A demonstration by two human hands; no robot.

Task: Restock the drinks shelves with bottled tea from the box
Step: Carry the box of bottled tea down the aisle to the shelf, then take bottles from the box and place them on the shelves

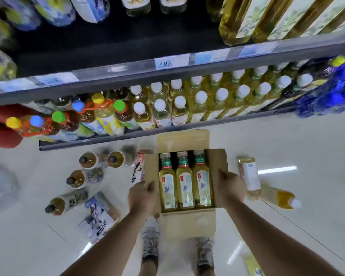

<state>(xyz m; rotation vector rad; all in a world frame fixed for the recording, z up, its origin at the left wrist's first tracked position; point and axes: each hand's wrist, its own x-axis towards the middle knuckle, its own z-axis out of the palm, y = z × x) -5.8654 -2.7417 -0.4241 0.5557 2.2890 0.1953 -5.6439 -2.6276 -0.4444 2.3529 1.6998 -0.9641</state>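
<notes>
Cardboard box point(184, 220) held above the floor point(307, 148), flaps open; 3 bottles of tea point(185, 181) lie side by side inside, caps toward the shelves. Left hand point(142, 197) clamped on the box's left wall, thumb over the rim; right hand point(230, 188) likewise closed on the right wall. Lower shelf point(108, 139) just ahead carries rows of white-capped bottles point(201, 96) (pale yellow drink), coloured caps further left. Price tag point(171, 60) on the upper shelf edge reads 7.00; loose bottles point(88, 177) stand and lie on the floor left of the box, 2 more point(250, 177) lying to its right.
</notes>
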